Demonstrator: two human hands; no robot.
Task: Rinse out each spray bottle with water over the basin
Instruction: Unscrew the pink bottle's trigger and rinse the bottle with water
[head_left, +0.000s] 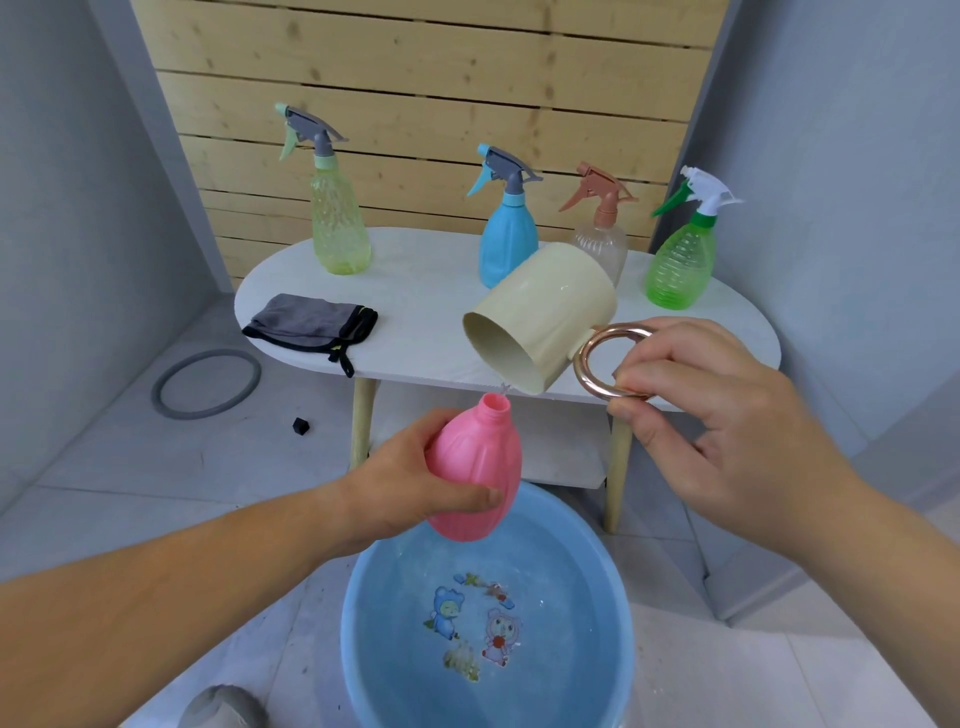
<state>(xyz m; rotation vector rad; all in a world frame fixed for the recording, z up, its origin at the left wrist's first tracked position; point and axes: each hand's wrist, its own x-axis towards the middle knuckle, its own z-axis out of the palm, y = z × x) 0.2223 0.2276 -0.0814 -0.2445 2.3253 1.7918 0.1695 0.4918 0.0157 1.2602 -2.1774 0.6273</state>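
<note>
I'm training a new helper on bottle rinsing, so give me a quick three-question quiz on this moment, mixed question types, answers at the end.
1. True or false: the pink bottle, held over the blue basin, has no spray head on.
2. The left hand grips the pink bottle. What does the right hand pinch on the cream mug? A) its ring handle B) its rim
3. How many spray bottles with heads on stand on the white table?
Key: 1 true; 2 A; 3 four.
</note>
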